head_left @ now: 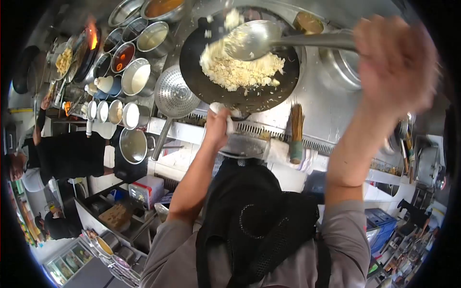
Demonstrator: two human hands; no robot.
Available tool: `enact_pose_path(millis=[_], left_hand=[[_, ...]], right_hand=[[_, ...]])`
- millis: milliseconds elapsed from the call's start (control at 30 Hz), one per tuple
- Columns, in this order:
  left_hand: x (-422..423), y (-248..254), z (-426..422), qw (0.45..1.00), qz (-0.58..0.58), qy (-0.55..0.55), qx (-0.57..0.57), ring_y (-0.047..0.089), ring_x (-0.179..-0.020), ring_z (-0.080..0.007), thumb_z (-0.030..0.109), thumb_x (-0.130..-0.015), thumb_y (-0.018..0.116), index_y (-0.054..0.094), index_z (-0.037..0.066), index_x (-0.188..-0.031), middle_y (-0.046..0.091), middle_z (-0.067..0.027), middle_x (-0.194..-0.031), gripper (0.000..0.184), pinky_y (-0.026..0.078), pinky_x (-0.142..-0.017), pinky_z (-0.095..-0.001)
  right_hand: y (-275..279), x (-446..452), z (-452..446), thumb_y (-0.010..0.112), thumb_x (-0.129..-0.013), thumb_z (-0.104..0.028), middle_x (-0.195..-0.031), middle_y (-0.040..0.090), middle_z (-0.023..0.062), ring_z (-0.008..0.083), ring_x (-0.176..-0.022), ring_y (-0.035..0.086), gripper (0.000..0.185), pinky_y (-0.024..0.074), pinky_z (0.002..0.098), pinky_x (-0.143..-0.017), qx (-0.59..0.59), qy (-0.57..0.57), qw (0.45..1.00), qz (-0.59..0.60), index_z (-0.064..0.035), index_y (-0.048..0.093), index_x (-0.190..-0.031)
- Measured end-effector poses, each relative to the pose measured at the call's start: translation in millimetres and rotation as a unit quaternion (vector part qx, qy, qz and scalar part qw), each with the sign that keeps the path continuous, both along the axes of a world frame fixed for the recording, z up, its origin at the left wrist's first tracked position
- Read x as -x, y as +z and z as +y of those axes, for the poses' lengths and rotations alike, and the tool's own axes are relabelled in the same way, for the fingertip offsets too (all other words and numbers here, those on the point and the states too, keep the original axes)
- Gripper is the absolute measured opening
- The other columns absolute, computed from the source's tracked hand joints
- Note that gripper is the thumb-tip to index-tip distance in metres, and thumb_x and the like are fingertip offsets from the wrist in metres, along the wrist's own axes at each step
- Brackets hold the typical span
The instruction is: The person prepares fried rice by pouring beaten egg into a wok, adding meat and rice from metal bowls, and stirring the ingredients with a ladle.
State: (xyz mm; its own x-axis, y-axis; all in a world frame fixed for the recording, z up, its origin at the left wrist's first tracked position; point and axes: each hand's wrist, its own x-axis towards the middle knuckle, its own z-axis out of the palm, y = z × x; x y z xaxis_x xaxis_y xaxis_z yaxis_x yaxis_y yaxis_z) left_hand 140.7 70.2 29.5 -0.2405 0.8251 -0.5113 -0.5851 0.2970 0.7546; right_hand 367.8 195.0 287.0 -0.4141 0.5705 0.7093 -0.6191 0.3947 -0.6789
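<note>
My left hand [218, 127] is closed around a white cloth [219, 108] at the near edge of a dark wok [192, 62]. Pale rice-like food [235, 72] lies in the wok, and some pieces are in the air above its far left side. My right hand [396, 65], blurred by motion, is wrapped round the handle of a large metal ladle [254, 41]. The ladle's bowl is over the food. Left of the wok lies a perforated strainer [176, 91]. A bamboo brush [296, 132] stands to the right of my left hand.
Metal pots, one with white contents [140, 77], and small bowls [130, 115] crowd the left. Farther left, a person in black [72, 153] works near a flame [92, 34]. A metal pot [340, 67] sits right of the wok. Blue crates [382, 228] stand lower right.
</note>
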Motion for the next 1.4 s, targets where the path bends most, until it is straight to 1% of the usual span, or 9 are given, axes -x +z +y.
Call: enact_pose_path(millis=[167,300,467,533,667,933,1133,1267,1400], left_hand=[[15.7,-84.0,46.0,0.994,0.079,-0.072,-0.028,0.056,-0.071,-0.0133,0.002,-0.085,0.053,0.052,0.005,-0.098,0.057,-0.0044,-0.084,0.013,0.045,-0.058,-0.0297],[13.6,-81.8,57.1,0.994,0.077,-0.069,-0.019,0.054,-0.075,-0.0154,-0.001,-0.084,0.051,0.044,-0.001,-0.109,0.057,-0.0089,-0.089,0.026,0.047,-0.063,-0.0284],[6.1,-107.8,44.4,0.998,0.013,-0.067,-0.018,0.058,-0.084,-0.0174,-0.001,-0.085,0.051,0.041,0.001,-0.115,0.056,-0.0106,-0.101,0.031,0.051,-0.068,-0.0301],[12.3,-125.9,58.3,0.995,0.036,-0.083,-0.036,0.063,-0.085,-0.0188,-0.003,-0.085,0.049,0.039,0.005,-0.120,0.060,-0.0091,-0.099,0.037,0.054,-0.068,-0.0314],[24.3,-91.5,59.1,0.983,0.004,-0.185,-0.001,0.064,-0.088,-0.0193,-0.002,-0.086,0.047,0.040,0.008,-0.125,0.060,-0.0090,-0.104,0.041,0.055,-0.070,-0.0329],[36.9,-122.6,68.9,0.977,-0.024,-0.211,0.029,0.064,-0.093,-0.0206,0.002,-0.088,0.049,0.042,0.008,-0.126,0.059,-0.0103,-0.111,0.040,0.056,-0.068,-0.0360],[38.9,-94.1,73.0,0.987,-0.023,-0.156,0.021,0.064,-0.088,-0.0207,0.002,-0.087,0.050,0.044,0.007,-0.117,0.060,-0.0096,-0.103,0.032,0.057,-0.065,-0.0368],[39.2,-115.5,68.0,0.982,0.017,-0.187,0.021,0.065,-0.083,-0.0206,0.002,-0.087,0.051,0.043,0.006,-0.115,0.059,-0.0106,-0.103,0.030,0.056,-0.061,-0.0359],[32.9,-115.7,70.0,0.983,0.073,-0.171,0.005,0.064,-0.077,-0.0193,0.004,-0.088,0.049,0.041,0.004,-0.107,0.061,-0.0134,-0.095,0.020,0.053,-0.057,-0.0342]], right_hand=[[-177.3,133.7,58.1,0.062,-0.093,-0.010,-0.061,0.047,0.0001,0.0090,-0.052,0.048,0.028,0.0379,0.0250,-0.047,0.221,-0.311,0.924,-0.017,-0.0073,0.043,-0.073],[-197.7,79.9,-10.1,0.056,-0.097,-0.006,-0.054,0.042,0.0001,0.0071,-0.044,0.038,0.035,0.0336,0.0258,-0.040,-0.003,-0.377,0.905,-0.199,-0.0090,0.037,-0.068],[-162.9,98.1,6.4,0.055,-0.097,-0.007,-0.056,0.046,0.0023,0.0098,-0.048,0.039,0.032,0.0393,0.0275,-0.049,0.157,-0.402,0.873,-0.226,-0.0068,0.042,-0.069],[-173.9,112.6,-37.5,0.057,-0.097,-0.018,-0.071,0.060,0.0027,0.0094,-0.069,0.054,0.034,0.0429,0.0263,-0.056,0.055,-0.636,0.640,-0.428,-0.0038,0.049,-0.068],[-203.1,76.0,22.2,0.052,-0.098,-0.012,-0.058,0.050,0.0025,0.0121,-0.047,0.046,0.027,0.0418,0.0281,-0.047,0.154,-0.406,0.900,-0.042,-0.0107,0.052,-0.071],[-189.8,76.5,84.0,0.062,-0.095,-0.017,-0.049,0.039,-0.0023,0.0058,-0.041,0.035,0.038,0.0259,0.0258,-0.038,0.253,-0.439,0.845,0.170,-0.0140,0.038,-0.066],[-87.0,57.6,104.3,0.069,-0.090,-0.015,-0.050,0.040,-0.0037,0.0076,-0.037,0.033,0.033,0.0254,0.0278,-0.035,0.214,-0.478,0.851,0.027,-0.0139,0.046,-0.067],[-145.5,90.0,164.3,0.065,-0.091,-0.012,-0.054,0.041,-0.0038,0.0082,-0.040,0.036,0.023,0.0279,0.0277,-0.036,0.240,-0.430,0.864,0.105,-0.0131,0.048,-0.077],[-119.9,146.8,158.1,0.069,-0.088,-0.011,-0.050,0.042,-0.0017,0.0098,-0.037,0.038,0.028,0.0302,0.0279,-0.035,0.265,-0.402,0.864,-0.150,-0.0077,0.048,-0.070]])
